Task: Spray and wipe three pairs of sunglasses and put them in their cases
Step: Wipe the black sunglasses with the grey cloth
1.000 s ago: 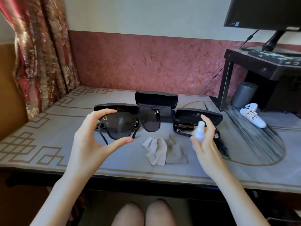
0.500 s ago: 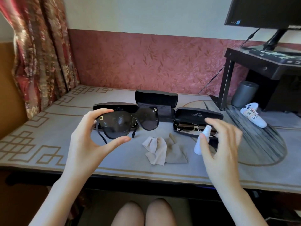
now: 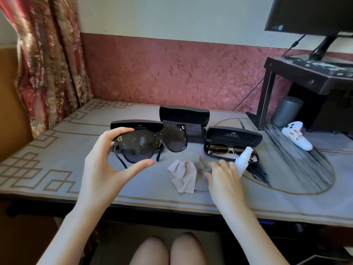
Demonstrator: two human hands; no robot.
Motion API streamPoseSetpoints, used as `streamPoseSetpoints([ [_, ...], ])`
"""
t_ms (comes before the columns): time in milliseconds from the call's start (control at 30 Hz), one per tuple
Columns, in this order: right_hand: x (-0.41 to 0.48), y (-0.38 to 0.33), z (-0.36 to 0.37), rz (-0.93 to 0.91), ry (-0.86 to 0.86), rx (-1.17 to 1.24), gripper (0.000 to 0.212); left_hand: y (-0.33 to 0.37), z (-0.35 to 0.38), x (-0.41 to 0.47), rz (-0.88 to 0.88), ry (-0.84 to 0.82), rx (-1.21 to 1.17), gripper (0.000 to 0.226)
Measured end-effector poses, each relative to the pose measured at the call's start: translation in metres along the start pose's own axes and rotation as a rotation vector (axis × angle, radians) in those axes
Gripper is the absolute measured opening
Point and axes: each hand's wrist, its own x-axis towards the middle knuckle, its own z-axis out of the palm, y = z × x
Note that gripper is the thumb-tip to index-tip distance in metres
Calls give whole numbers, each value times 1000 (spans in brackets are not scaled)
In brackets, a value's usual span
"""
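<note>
The left hand (image 3: pixel 103 169) holds the big black sunglasses (image 3: pixel 150 144) up over the table (image 3: pixel 57 150). The thumb is under one dark lens and the fingers are curled over its top. The right hand (image 3: pixel 223 178) is down near the front edge. Its fingers are loose and rest on the grey cloth (image 3: pixel 184 175), which lies crumpled in the middle. I cannot tell if they pinch it. The white spray bottle (image 3: pixel 243 159) is just beside this hand, on its right, and nothing holds it.

Three black cases sit in a row behind the cloth, all with their lids up. The left case (image 3: pixel 133 125) is mostly hidden by the held sunglasses, so I cannot tell what is in it. The middle case (image 3: pixel 184 116) shows a dark flap inside. The right case (image 3: pixel 234 135) has a pair of thin metal sunglasses (image 3: pixel 219 149) lying in it.

By the right edge are a white game controller (image 3: pixel 297 138) and a grey can (image 3: pixel 286 110), under a black shelf (image 3: pixel 309 73) with a monitor (image 3: pixel 313 14) on it.
</note>
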Motion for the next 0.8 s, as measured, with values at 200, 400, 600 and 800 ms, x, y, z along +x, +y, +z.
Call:
streamPoseSetpoints([
  [200, 0, -11, -3, -64, 129, 336, 9, -2, 0, -1, -9, -5, 11, 65],
  [400, 10, -17, -9, -14, 115, 741, 18, -2, -1, 0, -1, -5, 12, 64],
  [600, 16, -14, -8, 175, -138, 816, 69, -3, -1, -1, -1, -3, 6, 64],
  [800, 18, -10, -6, 225, -139, 607, 35, -2, -4, -1, 3, -6, 7, 63],
])
